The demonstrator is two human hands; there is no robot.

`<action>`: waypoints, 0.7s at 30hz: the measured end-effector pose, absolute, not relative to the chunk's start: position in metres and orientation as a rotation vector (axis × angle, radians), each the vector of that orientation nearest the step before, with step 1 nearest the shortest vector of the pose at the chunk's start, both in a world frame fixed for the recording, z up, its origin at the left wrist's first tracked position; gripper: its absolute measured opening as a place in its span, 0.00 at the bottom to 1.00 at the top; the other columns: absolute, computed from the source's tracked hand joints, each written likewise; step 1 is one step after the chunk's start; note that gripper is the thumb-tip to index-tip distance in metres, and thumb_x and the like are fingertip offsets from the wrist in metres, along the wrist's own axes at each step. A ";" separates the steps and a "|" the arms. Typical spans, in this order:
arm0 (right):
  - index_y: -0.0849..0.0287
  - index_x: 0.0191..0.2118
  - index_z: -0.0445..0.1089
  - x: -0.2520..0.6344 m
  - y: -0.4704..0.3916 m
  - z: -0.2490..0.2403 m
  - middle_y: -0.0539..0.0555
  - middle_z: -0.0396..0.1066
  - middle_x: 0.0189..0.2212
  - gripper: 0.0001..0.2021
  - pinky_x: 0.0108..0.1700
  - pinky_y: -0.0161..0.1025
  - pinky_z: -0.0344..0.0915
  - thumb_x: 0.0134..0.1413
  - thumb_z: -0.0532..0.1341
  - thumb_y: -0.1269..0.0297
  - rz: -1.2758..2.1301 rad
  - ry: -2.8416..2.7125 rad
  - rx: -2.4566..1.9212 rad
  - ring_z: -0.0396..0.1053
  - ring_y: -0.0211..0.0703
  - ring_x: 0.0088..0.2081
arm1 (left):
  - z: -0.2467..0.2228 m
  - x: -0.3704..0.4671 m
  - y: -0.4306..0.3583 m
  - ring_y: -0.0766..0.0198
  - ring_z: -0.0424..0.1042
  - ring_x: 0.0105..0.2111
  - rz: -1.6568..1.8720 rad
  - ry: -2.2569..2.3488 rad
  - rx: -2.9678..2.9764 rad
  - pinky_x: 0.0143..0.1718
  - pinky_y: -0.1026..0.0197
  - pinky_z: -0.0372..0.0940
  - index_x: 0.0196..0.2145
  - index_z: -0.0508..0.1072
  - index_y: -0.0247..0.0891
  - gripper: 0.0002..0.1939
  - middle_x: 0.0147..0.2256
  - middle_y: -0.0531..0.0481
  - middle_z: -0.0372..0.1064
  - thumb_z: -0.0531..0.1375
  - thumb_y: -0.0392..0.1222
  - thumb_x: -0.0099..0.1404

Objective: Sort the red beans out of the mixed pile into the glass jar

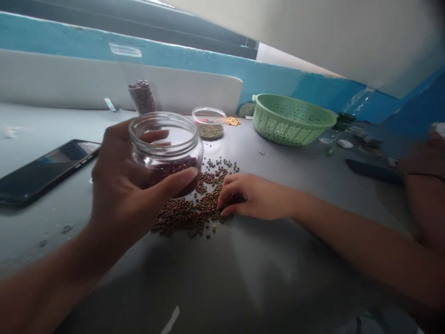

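Observation:
My left hand (121, 185) is wrapped around a clear glass jar (166, 149), holding it off the table. The jar has no lid and is partly filled with small dark-red beans (170, 169). Below and beyond it, a loose pile of mixed green and red beans (184, 215) spreads over the grey table. My right hand (246, 197) reaches in from the right to the pile's right edge. Its fingers are curled, with thumb and fingertips close together among the beans. Whatever they pinch is too small to make out.
A black phone (48, 169) lies at left. Behind the jar stand a tall clear container of dark beans (142, 97) and a round tub of green beans (210, 130), near yellow kernels (232, 121). A green basket (294, 120) is farther right, with another person's arm (424, 185) beyond.

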State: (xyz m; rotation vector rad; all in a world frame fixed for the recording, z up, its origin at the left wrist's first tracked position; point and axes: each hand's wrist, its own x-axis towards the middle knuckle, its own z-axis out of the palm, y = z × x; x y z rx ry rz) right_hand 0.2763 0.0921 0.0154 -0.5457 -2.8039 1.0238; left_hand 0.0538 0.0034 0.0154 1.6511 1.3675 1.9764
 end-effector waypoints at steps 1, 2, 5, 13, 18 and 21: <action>0.58 0.40 0.79 0.276 0.092 0.015 0.53 0.73 0.40 0.04 0.46 0.39 0.67 0.61 0.69 0.66 1.028 -2.800 -0.547 0.71 0.41 0.42 | 0.015 0.054 0.003 0.54 0.80 0.47 1.970 1.378 1.637 0.34 0.61 0.81 0.50 0.73 0.41 0.36 0.47 0.48 0.77 0.80 0.44 0.45; 0.59 0.40 0.79 0.275 0.092 0.015 0.53 0.73 0.40 0.03 0.46 0.39 0.67 0.61 0.68 0.67 1.027 -2.799 -0.544 0.71 0.40 0.42 | 0.015 0.054 0.003 0.55 0.81 0.44 1.967 1.380 1.630 0.32 0.62 0.81 0.49 0.73 0.40 0.36 0.47 0.48 0.77 0.80 0.43 0.44; 0.59 0.38 0.77 0.274 0.090 0.016 0.53 0.72 0.39 0.01 0.45 0.39 0.67 0.62 0.67 0.68 1.017 -2.816 -0.533 0.70 0.40 0.41 | 0.014 0.053 0.005 0.58 0.82 0.36 1.943 1.341 1.643 0.27 0.64 0.79 0.49 0.73 0.41 0.36 0.42 0.51 0.78 0.80 0.42 0.43; 0.59 0.36 0.74 0.273 0.089 0.017 0.53 0.71 0.38 0.05 0.44 0.39 0.66 0.64 0.66 0.66 1.041 -2.824 -0.511 0.69 0.40 0.40 | 0.012 0.053 0.006 0.62 0.82 0.31 1.876 1.298 1.694 0.26 0.67 0.79 0.50 0.72 0.41 0.35 0.42 0.52 0.79 0.79 0.40 0.46; 0.59 0.37 0.75 0.274 0.092 0.016 0.52 0.74 0.38 0.04 0.41 0.38 0.65 0.63 0.67 0.65 1.147 -2.774 -0.623 0.69 0.39 0.38 | 0.008 0.048 0.006 0.57 0.82 0.39 1.866 1.333 1.788 0.28 0.66 0.80 0.54 0.73 0.41 0.41 0.46 0.47 0.77 0.80 0.40 0.42; 0.59 0.37 0.74 0.277 0.093 0.017 0.50 0.74 0.33 0.06 0.37 0.37 0.64 0.63 0.67 0.63 1.220 -2.598 -0.649 0.68 0.37 0.34 | 0.007 0.045 0.004 0.50 0.80 0.48 1.830 1.361 1.863 0.32 0.63 0.80 0.58 0.71 0.41 0.44 0.48 0.45 0.77 0.80 0.43 0.43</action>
